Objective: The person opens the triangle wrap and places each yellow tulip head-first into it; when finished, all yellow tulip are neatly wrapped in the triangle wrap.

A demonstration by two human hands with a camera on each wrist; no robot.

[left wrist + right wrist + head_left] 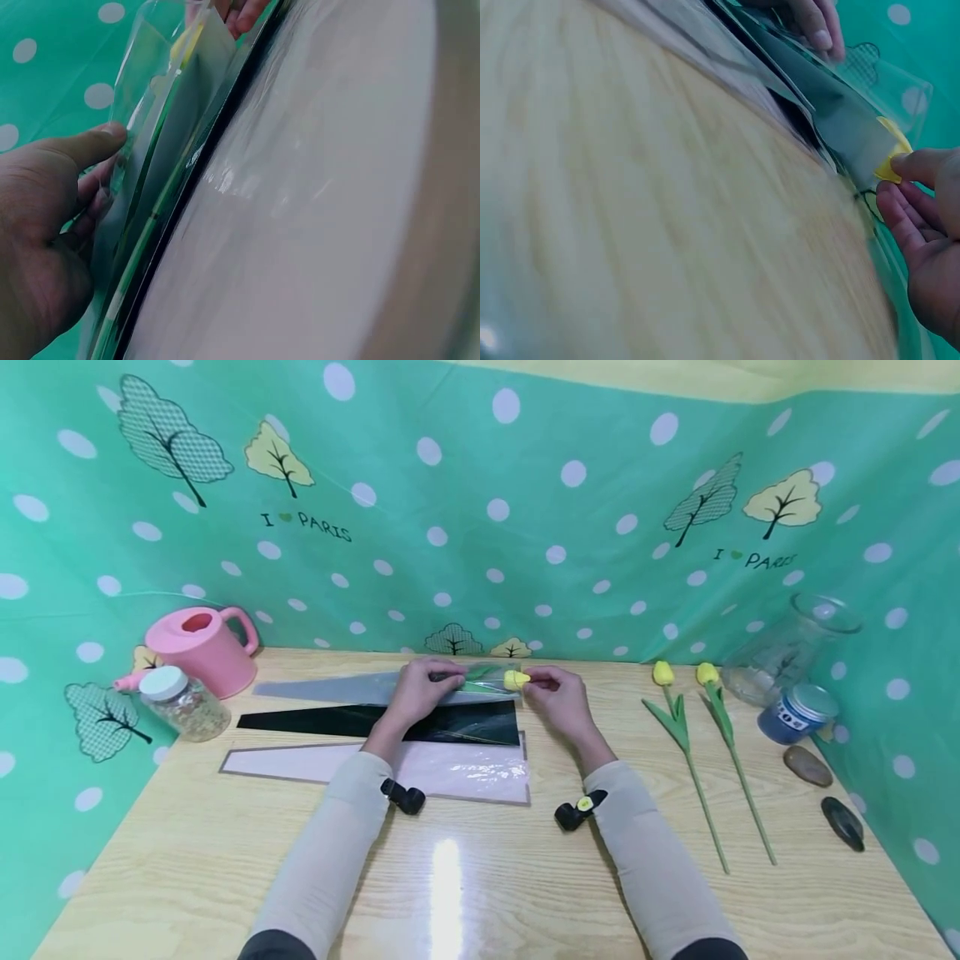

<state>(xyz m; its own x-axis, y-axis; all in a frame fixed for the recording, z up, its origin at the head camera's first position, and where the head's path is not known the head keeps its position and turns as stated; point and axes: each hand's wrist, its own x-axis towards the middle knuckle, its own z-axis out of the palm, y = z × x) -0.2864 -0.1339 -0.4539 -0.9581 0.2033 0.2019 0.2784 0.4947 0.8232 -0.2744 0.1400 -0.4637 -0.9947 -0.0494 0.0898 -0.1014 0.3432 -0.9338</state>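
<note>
Pinching a tulip (516, 680) by its yellow bloom, the right hand (561, 698) works at the right end of a grey-backed clear sleeve (330, 688), where the flower lies lengthwise; the left hand (422, 692) holds the sleeve's clear film between thumb and fingers. Nearer the person lie a black sleeve (307, 720) and a pale one. Two more yellow tulips (681, 727) rest on the wooden table (525, 893), right of the hands.
</note>
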